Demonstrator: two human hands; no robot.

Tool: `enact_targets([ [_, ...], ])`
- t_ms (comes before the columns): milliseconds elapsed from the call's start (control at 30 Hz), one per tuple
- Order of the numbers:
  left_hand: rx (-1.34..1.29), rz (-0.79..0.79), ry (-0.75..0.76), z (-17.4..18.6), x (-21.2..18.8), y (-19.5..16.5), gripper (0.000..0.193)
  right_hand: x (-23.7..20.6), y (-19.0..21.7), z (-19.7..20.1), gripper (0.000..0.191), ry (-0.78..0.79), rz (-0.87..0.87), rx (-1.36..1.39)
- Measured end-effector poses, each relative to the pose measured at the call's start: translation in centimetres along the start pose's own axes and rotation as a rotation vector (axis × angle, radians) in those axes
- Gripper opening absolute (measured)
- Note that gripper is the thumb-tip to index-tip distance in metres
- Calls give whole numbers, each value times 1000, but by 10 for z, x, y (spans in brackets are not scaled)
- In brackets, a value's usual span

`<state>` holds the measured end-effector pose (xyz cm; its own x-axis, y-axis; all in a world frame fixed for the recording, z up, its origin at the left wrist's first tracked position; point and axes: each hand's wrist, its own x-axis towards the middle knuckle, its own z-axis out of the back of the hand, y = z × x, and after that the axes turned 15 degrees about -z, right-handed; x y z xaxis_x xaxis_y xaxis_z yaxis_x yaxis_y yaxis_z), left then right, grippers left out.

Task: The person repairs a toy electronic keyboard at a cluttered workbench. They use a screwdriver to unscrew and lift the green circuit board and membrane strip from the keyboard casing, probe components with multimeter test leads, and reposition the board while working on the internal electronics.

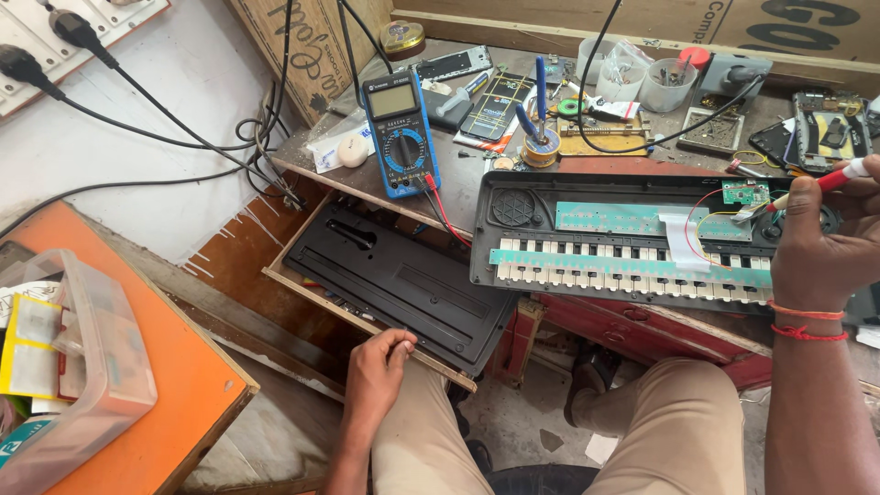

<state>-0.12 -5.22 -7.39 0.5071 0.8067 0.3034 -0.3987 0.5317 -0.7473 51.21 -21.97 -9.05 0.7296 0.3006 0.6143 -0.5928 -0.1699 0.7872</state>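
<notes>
An opened black electronic keyboard lies on the workbench with its white keys and green circuit strips exposed. My right hand is over its right end, gripping a red-and-white screwdriver whose tip points at a small green circuit board with red wires. My left hand rests lower down, fingers curled on the near edge of a wooden drawer. In that drawer lies the keyboard's black back cover.
A blue multimeter leans on the bench with its leads trailing down. Behind it are a solder spool, phone parts, plastic cups and cables. An orange table with a clear plastic box stands at left. My knees are below.
</notes>
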Motion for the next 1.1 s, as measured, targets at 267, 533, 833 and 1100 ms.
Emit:
enact_targets([
  [267, 153, -32, 53, -4, 5, -13, 13, -1, 1, 0, 44, 2, -17, 22],
  [533, 137, -179, -45, -18, 7, -9, 14, 1, 11, -2, 44, -14, 16, -16],
  [833, 214, -41, -28, -26, 13, -10, 14, 1, -3, 0, 47, 18, 20, -8],
  [1100, 175, -185, 46, -24, 14, -14, 11, 1, -5, 1, 45, 14, -1, -18],
])
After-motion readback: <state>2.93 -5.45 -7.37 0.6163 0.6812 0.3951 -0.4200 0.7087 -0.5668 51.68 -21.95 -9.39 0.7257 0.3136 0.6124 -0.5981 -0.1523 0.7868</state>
